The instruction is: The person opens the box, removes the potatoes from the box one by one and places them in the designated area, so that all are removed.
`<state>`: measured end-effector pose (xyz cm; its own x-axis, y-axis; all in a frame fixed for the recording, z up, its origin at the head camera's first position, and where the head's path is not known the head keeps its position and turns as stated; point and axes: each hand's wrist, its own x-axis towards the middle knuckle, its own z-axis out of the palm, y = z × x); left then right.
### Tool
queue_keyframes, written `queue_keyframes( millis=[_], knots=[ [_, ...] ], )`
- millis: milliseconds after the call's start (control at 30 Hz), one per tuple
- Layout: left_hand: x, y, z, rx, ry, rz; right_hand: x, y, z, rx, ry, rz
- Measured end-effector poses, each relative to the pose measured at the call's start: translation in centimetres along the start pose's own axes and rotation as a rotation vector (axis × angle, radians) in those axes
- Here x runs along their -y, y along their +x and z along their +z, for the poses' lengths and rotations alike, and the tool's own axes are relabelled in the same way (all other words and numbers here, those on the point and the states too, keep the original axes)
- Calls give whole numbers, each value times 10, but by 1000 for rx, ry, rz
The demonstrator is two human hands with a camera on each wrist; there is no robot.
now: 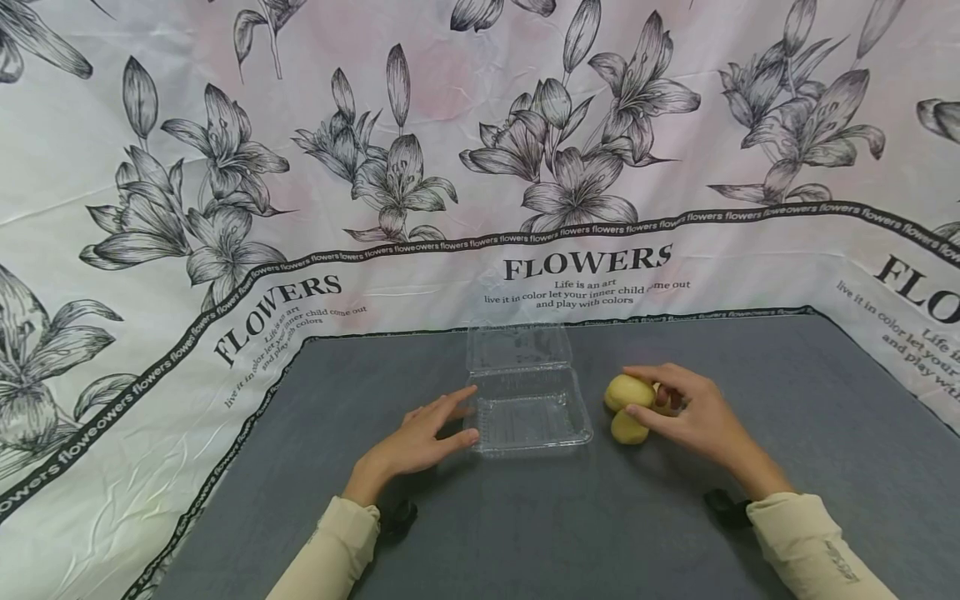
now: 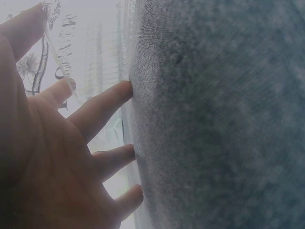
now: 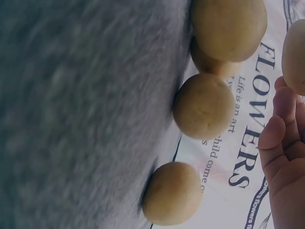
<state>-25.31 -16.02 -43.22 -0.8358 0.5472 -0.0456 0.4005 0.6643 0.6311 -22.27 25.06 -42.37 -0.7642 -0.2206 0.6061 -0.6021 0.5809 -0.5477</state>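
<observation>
A clear plastic clamshell container [image 1: 532,448] sits on the grey table with its lid [image 1: 519,346] raised at the back. My left hand [image 1: 420,439] is at its left side, fingers spread and the fingertips at the wall; the left wrist view shows the palm and straight fingers [image 2: 102,109]. To the right of the container, my right hand [image 1: 693,414] pinches a yellow potato [image 1: 628,392] between thumb and fingers. Just in front of it is another potato [image 1: 628,429]. In the right wrist view the held potato [image 3: 295,57] appears at the right edge, partly cut off.
Several more potatoes lie on the table by the right hand, including one in the middle [image 3: 204,106] and one lower down [image 3: 172,193] of the right wrist view. A flower-printed cloth [image 1: 420,292] hangs behind and at both sides of the grey tabletop [image 1: 525,533].
</observation>
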Motion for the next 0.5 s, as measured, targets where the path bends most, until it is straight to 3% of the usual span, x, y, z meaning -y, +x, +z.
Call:
queue_keyframes(
  millis=[500],
  knots=[
    [0, 0, 0, -2, 0, -5, -9, -8, -14, -28, -17, -2]
  ],
)
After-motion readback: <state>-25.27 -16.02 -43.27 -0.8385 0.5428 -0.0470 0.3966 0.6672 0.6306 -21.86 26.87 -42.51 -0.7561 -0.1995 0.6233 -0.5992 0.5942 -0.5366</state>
